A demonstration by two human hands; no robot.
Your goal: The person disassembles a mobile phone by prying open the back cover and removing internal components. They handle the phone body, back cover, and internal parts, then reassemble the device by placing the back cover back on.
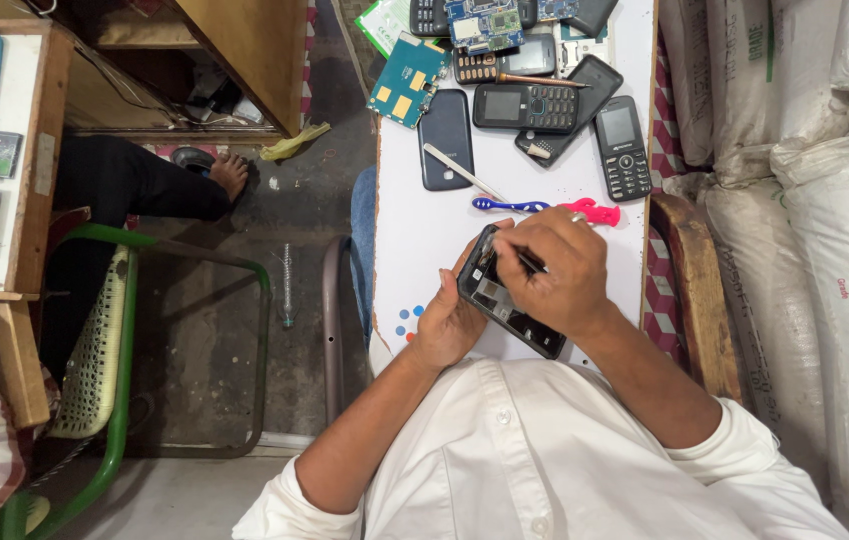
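My left hand (448, 318) grips a black opened phone (501, 300) from its left side, holding it tilted over the white board (425, 230). My right hand (562, 270) lies over the phone's upper part and holds a thin dark tool (531, 264) whose tip points into the phone's body. Just beyond my hands lie a blue-handled toothbrush (507, 205) and a pink-handled one (592, 212).
Further up the board lie a dark phone back cover (446, 132), several keypad phones (527, 105), a white strip tool (460, 170), a screwdriver (543, 80) and circuit boards (408, 82). White sacks (815, 200) stand right. A green chair (105, 340) and another person's leg (145, 185) are left.
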